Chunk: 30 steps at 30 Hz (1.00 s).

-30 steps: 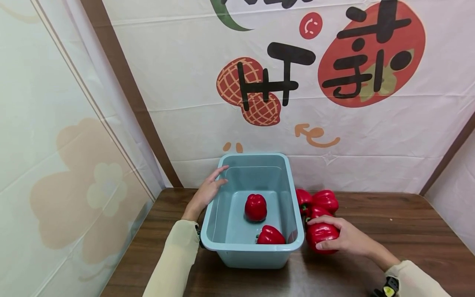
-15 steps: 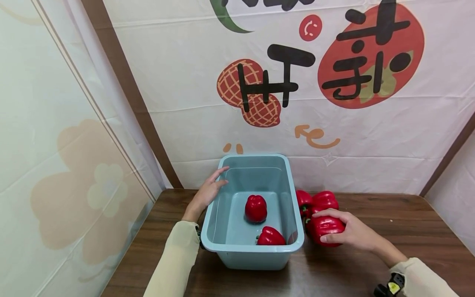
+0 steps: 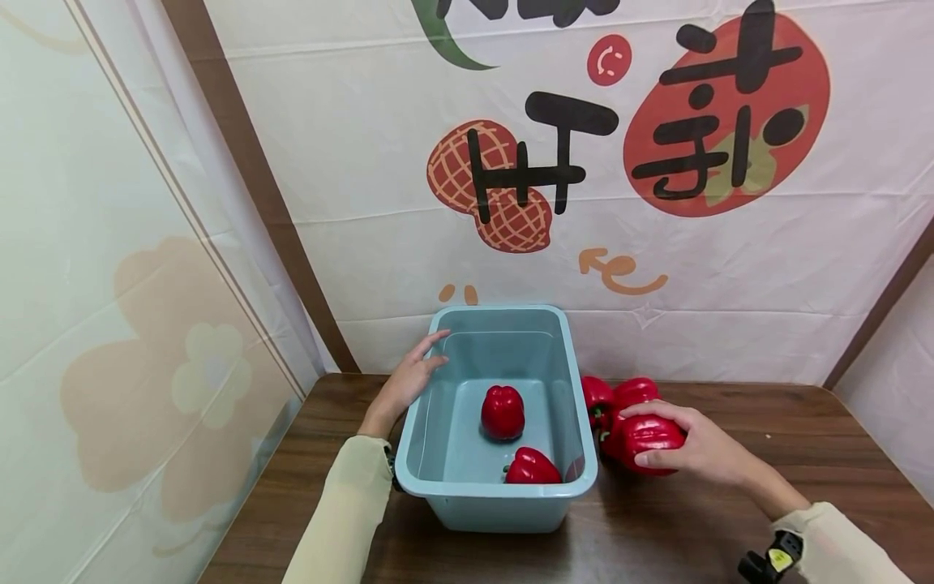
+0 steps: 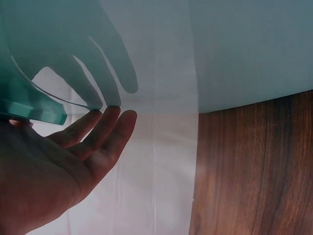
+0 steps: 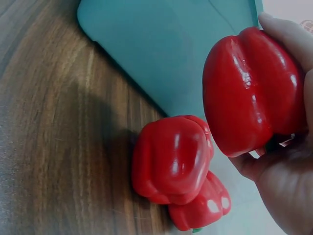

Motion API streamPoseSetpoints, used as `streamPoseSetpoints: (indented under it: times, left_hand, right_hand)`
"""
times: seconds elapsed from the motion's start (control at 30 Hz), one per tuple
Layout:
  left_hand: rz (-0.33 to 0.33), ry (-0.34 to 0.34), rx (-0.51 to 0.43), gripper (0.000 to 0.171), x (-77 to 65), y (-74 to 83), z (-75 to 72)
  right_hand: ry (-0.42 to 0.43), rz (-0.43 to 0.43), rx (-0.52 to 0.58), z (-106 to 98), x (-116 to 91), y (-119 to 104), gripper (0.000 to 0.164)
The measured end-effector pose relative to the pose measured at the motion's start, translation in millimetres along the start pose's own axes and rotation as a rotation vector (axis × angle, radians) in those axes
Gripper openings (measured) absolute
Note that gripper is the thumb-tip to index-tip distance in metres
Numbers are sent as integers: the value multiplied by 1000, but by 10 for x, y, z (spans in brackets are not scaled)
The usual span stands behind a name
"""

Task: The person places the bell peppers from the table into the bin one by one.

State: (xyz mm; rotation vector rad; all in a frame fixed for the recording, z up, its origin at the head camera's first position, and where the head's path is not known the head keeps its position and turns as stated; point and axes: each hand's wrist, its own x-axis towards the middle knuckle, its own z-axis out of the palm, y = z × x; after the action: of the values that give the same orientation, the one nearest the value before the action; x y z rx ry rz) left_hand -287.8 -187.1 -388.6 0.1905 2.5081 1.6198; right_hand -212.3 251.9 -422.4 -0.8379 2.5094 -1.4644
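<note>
A light blue plastic basin (image 3: 499,509) stands on the table with two red bell peppers, one upright (image 3: 503,412) and one lying on its side (image 3: 533,465). My left hand (image 3: 405,380) holds its left rim: thumb and index finger reach over the edge, while the other fingers touch the outer wall (image 4: 161,54). Right of the basin, my right hand (image 3: 704,450) grips another red bell pepper (image 3: 653,438) between thumb and fingers. In the right wrist view this held pepper (image 5: 252,93) appears above the other loose peppers (image 5: 171,161), its stem end partly hidden by the palm.
More red bell peppers (image 3: 597,391) cluster against the basin's right side, partly overlapped by the held one. A printed cloth backdrop (image 3: 365,268) rises behind the dark wooden table (image 3: 766,430). Another cloth panel (image 3: 146,389) borders the left.
My right hand has moved slightly back and right with the bell pepper in its grip, covering more of the peppers behind. The left hand and the basin stay in place.
</note>
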Motion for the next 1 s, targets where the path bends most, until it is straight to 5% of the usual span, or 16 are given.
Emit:
streamPoseSetpoints:
  times: [1.0]
  left_hand:
    - [10,24,10,53,18,-63,17]
  right_hand:
    - [57,-11,-4,-122,91,-176,60]
